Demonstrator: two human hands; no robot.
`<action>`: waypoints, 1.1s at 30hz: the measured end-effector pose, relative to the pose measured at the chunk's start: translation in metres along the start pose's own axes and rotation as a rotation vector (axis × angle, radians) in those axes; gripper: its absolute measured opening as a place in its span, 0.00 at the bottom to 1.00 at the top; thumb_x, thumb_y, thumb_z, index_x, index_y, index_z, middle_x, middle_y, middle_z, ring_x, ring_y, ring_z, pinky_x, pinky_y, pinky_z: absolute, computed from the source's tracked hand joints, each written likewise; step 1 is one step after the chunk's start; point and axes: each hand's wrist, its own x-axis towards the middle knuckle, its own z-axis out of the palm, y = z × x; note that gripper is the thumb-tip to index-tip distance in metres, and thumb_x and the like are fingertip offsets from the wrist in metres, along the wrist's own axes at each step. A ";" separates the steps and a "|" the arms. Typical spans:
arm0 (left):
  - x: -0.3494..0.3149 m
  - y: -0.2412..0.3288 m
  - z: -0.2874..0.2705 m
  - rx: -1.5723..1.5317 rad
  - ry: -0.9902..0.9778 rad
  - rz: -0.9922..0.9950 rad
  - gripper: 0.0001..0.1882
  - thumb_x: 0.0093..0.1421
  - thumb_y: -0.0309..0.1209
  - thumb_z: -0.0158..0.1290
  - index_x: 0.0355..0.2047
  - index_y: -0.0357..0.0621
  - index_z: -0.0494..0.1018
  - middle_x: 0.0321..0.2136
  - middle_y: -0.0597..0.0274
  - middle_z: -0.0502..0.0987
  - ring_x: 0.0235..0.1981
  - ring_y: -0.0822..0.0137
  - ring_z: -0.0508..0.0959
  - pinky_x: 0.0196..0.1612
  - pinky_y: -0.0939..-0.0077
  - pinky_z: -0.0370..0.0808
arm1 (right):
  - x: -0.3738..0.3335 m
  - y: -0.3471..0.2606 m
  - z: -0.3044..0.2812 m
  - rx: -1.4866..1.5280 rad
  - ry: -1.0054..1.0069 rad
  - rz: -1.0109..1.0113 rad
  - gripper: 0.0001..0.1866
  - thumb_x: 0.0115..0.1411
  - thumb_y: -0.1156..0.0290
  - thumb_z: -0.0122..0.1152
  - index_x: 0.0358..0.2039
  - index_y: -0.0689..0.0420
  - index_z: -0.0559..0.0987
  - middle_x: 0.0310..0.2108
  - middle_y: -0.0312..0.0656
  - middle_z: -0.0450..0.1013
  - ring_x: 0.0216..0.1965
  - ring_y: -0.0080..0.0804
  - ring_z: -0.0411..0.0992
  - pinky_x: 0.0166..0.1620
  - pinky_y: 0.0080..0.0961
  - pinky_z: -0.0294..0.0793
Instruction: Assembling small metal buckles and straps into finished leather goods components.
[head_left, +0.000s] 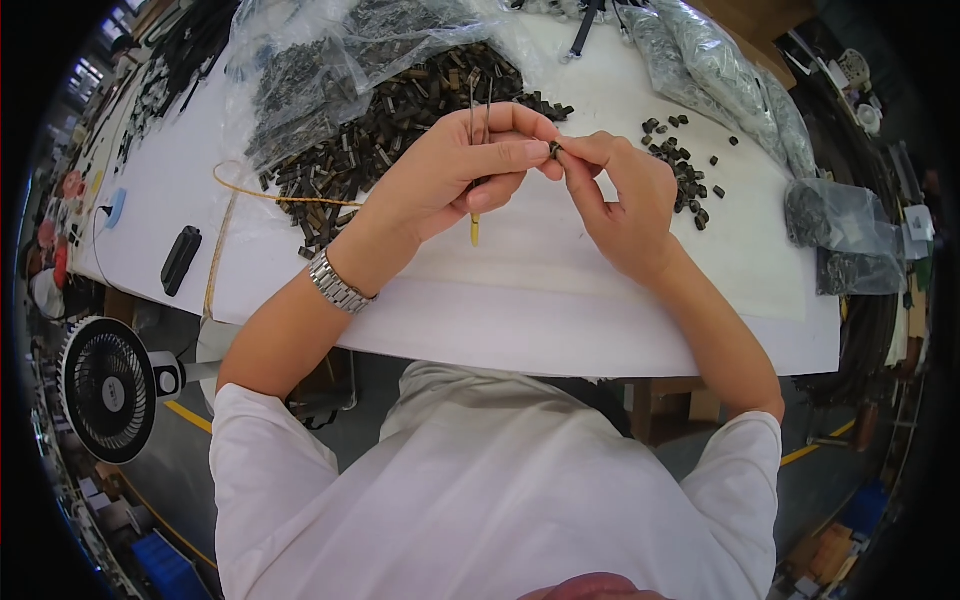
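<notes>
My left hand (pixel 455 165), with a metal watch on its wrist, is closed around a pair of tweezers (pixel 475 232). Their two thin prongs point away from me, and a yellow end sticks out below the palm. Between that hand's thumb and forefinger sits a small dark part (pixel 556 150). My right hand (pixel 630 205) pinches the same part from the other side, so the fingertips of both hands nearly meet and hide most of it. Behind the left hand spreads a large heap of small dark pieces (pixel 340 165). A smaller scatter of dark pieces (pixel 690 180) lies beyond the right hand.
Clear plastic bags (pixel 300 95) partly cover the big heap; more filled bags (pixel 720 75) lie at the far right. A black oblong object (pixel 181 261) and a yellow cord (pixel 285 197) rest on the white table (pixel 600 320). A fan (pixel 108 392) stands off the left edge.
</notes>
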 end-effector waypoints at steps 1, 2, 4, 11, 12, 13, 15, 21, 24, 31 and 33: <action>-0.001 0.001 0.001 -0.027 -0.036 -0.031 0.08 0.69 0.28 0.57 0.44 0.37 0.76 0.33 0.57 0.84 0.13 0.87 0.61 0.17 0.90 0.55 | 0.000 -0.002 -0.003 0.000 -0.001 -0.002 0.10 0.57 0.82 0.69 0.39 0.58 0.80 0.26 0.41 0.79 0.21 0.34 0.76 0.24 0.26 0.72; -0.002 0.002 0.001 -0.055 -0.073 -0.063 0.09 0.69 0.28 0.57 0.47 0.36 0.77 0.34 0.57 0.84 0.13 0.87 0.61 0.16 0.90 0.55 | 0.001 -0.003 -0.007 0.029 -0.023 -0.011 0.11 0.57 0.83 0.69 0.40 0.59 0.80 0.26 0.41 0.78 0.21 0.34 0.76 0.24 0.26 0.72; -0.004 0.005 0.001 -0.002 -0.098 -0.050 0.10 0.69 0.28 0.58 0.48 0.35 0.77 0.34 0.57 0.84 0.13 0.87 0.61 0.16 0.90 0.55 | 0.000 -0.007 -0.009 0.055 -0.043 -0.024 0.12 0.57 0.84 0.69 0.40 0.59 0.80 0.26 0.42 0.78 0.21 0.34 0.76 0.24 0.25 0.72; -0.011 0.018 0.011 0.245 -0.012 0.102 0.09 0.66 0.26 0.59 0.44 0.35 0.77 0.32 0.58 0.84 0.13 0.86 0.63 0.17 0.90 0.57 | 0.001 -0.026 -0.006 0.385 0.026 0.352 0.09 0.64 0.84 0.63 0.45 0.62 0.84 0.32 0.42 0.82 0.26 0.25 0.78 0.29 0.22 0.77; -0.011 0.019 0.013 0.245 -0.016 0.106 0.09 0.66 0.26 0.59 0.44 0.35 0.77 0.32 0.58 0.84 0.13 0.86 0.63 0.17 0.90 0.57 | 0.002 -0.026 -0.006 0.409 0.022 0.407 0.09 0.65 0.84 0.63 0.45 0.63 0.84 0.33 0.41 0.82 0.27 0.24 0.78 0.32 0.21 0.78; -0.013 0.020 0.017 0.344 0.062 0.138 0.08 0.66 0.25 0.59 0.43 0.35 0.77 0.32 0.58 0.85 0.14 0.86 0.65 0.17 0.90 0.58 | 0.004 -0.028 -0.005 0.410 0.021 0.402 0.09 0.65 0.84 0.63 0.45 0.63 0.84 0.33 0.41 0.82 0.27 0.24 0.78 0.32 0.21 0.78; -0.017 0.021 0.023 0.443 0.142 0.174 0.07 0.65 0.24 0.58 0.42 0.36 0.77 0.32 0.59 0.85 0.15 0.86 0.67 0.17 0.90 0.59 | 0.007 -0.030 -0.003 0.338 0.025 0.426 0.09 0.64 0.83 0.64 0.45 0.63 0.85 0.34 0.43 0.83 0.29 0.27 0.81 0.36 0.21 0.80; -0.020 0.012 0.027 0.882 0.286 0.389 0.05 0.64 0.20 0.59 0.40 0.35 0.78 0.32 0.65 0.85 0.26 0.86 0.76 0.25 0.89 0.67 | 0.009 -0.036 -0.004 0.126 -0.027 0.365 0.11 0.60 0.80 0.67 0.45 0.63 0.84 0.35 0.45 0.84 0.32 0.32 0.83 0.37 0.25 0.82; -0.020 0.009 0.031 0.912 0.316 0.402 0.06 0.62 0.20 0.60 0.40 0.35 0.78 0.31 0.65 0.85 0.29 0.83 0.79 0.31 0.87 0.72 | 0.010 -0.039 -0.005 -0.020 -0.040 0.257 0.11 0.59 0.80 0.68 0.43 0.63 0.85 0.35 0.45 0.84 0.32 0.35 0.84 0.35 0.26 0.82; -0.019 0.002 0.034 1.087 0.324 0.577 0.06 0.62 0.18 0.59 0.40 0.35 0.78 0.30 0.61 0.84 0.34 0.78 0.84 0.36 0.85 0.78 | 0.012 -0.040 -0.005 -0.091 -0.099 0.270 0.10 0.60 0.78 0.67 0.43 0.62 0.84 0.35 0.46 0.84 0.34 0.37 0.85 0.35 0.28 0.82; -0.018 0.001 0.037 1.090 0.322 0.572 0.06 0.62 0.18 0.59 0.40 0.34 0.78 0.30 0.62 0.84 0.35 0.79 0.84 0.36 0.85 0.79 | 0.014 -0.040 -0.008 0.186 -0.121 0.526 0.09 0.62 0.77 0.66 0.43 0.62 0.83 0.34 0.47 0.84 0.33 0.40 0.84 0.36 0.30 0.82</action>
